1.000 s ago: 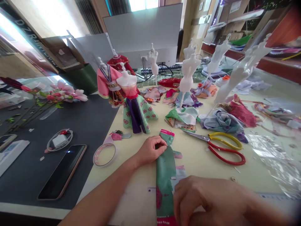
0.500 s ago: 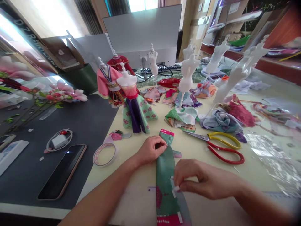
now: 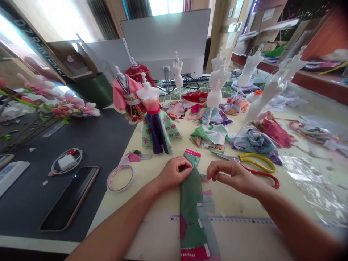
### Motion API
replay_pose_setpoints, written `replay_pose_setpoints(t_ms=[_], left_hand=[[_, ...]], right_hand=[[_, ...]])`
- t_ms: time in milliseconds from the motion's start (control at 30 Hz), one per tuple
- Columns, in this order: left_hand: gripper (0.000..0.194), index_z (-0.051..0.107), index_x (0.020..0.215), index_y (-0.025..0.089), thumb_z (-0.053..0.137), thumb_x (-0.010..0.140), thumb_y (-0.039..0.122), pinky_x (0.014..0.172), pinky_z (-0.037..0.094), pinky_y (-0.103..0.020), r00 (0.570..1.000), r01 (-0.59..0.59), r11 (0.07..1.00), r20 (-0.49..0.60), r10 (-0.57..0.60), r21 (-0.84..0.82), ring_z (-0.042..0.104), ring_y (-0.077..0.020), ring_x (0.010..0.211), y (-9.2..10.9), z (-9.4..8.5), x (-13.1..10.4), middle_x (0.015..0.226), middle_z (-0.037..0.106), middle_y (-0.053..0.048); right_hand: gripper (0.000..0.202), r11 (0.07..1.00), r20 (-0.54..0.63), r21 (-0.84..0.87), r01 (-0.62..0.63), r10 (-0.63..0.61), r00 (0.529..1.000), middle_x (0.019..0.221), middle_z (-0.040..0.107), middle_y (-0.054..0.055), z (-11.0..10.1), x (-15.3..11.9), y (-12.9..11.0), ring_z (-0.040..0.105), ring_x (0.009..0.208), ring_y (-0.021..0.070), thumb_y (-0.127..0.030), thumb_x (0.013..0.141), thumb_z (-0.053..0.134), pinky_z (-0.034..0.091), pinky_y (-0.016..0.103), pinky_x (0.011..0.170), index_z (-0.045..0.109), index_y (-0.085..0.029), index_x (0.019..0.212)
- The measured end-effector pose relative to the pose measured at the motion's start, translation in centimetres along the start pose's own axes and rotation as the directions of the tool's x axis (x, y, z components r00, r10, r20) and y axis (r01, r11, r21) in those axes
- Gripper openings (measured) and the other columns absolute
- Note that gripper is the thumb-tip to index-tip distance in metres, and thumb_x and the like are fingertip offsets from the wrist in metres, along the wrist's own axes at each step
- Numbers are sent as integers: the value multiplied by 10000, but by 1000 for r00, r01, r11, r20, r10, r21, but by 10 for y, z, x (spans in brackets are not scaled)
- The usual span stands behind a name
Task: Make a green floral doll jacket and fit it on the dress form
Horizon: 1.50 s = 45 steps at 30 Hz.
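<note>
Green cloth, in the form of a long strip [image 3: 191, 195], runs from the centre of the frame down to its lower edge. The left grip [image 3: 174, 170] rests at the strip's upper left, fingertips on the cloth just below its folded top end. This grip is narrow, fingers curled; whether the cloth is pinched or merely pressed cannot be told.

The right grip [image 3: 230, 174] stands right of the frame's centre, just beside the strip and apart from it. Its fingers are curled close; whether the tips meet or hold anything cannot be told.

Pink bands with white dots cross the strip at top and bottom. Three small white pieces [image 3: 200, 222] lie along its right edge, in the lower part of the frame. Greyish sheer cloth [image 3: 211, 228] shows from beneath on that side. A ruler [image 3: 244, 219] lies crosswise, passing under the strip, on the cream tabletop [image 3: 160, 217].

Scissors [image 3: 241, 156] with yellow and red handles lie at centre right, partly hidden by the right grip. A tape roll [image 3: 132, 177] lies flat at centre left. Above the left grip stands a dressed doll form [image 3: 157, 127]; bare white doll forms [image 3: 216, 87] stand at upper right. A phone [image 3: 70, 198] lies at lower left on a dark surface [image 3: 89, 145].
</note>
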<state>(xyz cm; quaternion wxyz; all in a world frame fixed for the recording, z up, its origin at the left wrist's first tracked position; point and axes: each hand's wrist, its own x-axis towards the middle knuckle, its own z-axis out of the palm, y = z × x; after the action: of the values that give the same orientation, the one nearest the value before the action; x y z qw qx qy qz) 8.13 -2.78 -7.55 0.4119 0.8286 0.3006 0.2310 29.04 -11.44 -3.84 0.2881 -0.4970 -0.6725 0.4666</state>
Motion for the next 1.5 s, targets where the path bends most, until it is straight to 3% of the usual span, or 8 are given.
replay_pose_setpoints(t_ms=[167,267,367,667,833,933,1333,1500], left_hand=[[93,635,750,157,548,769,186,653,416,-237,1000,-5,1000,5,5,1,555,-137,706,-1,0,-1,749,610,-23],[99,644,771,165,551,782,196,684,419,-246,1000,-26,1000,11,26,8,556,-141,727,-2,0,-1,763,610,-25],[100,650,782,171,554,788,196,703,420,-250,999,-46,999,15,46,4,555,-143,743,-2,0,-2,766,606,-26],[98,651,792,185,555,799,206,752,415,-271,998,-59,998,11,60,-5,561,-151,768,-3,2,-2,773,614,-24],[79,647,800,200,568,806,207,814,378,-306,993,-115,989,0,116,92,561,-161,805,0,4,-1,783,635,-16],[77,645,814,202,567,813,205,817,360,-319,986,-161,972,-5,164,174,554,-163,799,2,7,1,784,642,-15],[117,594,933,190,512,855,218,814,358,-331,977,-186,927,-39,210,326,554,-167,810,0,19,3,849,663,-23],[78,579,810,179,512,843,201,805,362,-331,950,-259,887,-64,305,384,528,-163,788,4,15,-4,796,633,-18]], right_hand=[[177,981,-85,-189,-31,16,996,841,638,30,3,1,4,575,758,153,-258,859,463,447,258,660,628,-193,861],[139,890,-156,-456,-7,-72,985,898,620,42,11,2,9,561,785,167,-229,825,507,427,266,651,617,-206,907],[151,813,-158,-582,27,-145,977,913,603,56,16,3,16,549,820,189,-251,804,563,420,279,662,605,-199,939],[106,833,-149,-546,89,-201,968,808,610,46,21,13,24,548,766,169,-242,825,547,413,265,665,635,-185,813],[140,854,-323,-500,-145,-29,946,683,599,18,27,19,27,510,605,135,-188,795,493,345,228,522,595,-174,699],[164,866,-355,-449,-221,54,933,658,602,11,27,19,26,509,579,133,-201,796,477,325,225,502,594,-174,685],[220,848,-343,-403,-343,207,916,611,603,15,17,15,21,492,556,135,-238,799,471,285,226,480,592,-178,626],[217,839,-346,-406,-362,225,911,603,600,5,16,14,22,466,534,119,-241,790,484,259,220,469,576,-179,603]])
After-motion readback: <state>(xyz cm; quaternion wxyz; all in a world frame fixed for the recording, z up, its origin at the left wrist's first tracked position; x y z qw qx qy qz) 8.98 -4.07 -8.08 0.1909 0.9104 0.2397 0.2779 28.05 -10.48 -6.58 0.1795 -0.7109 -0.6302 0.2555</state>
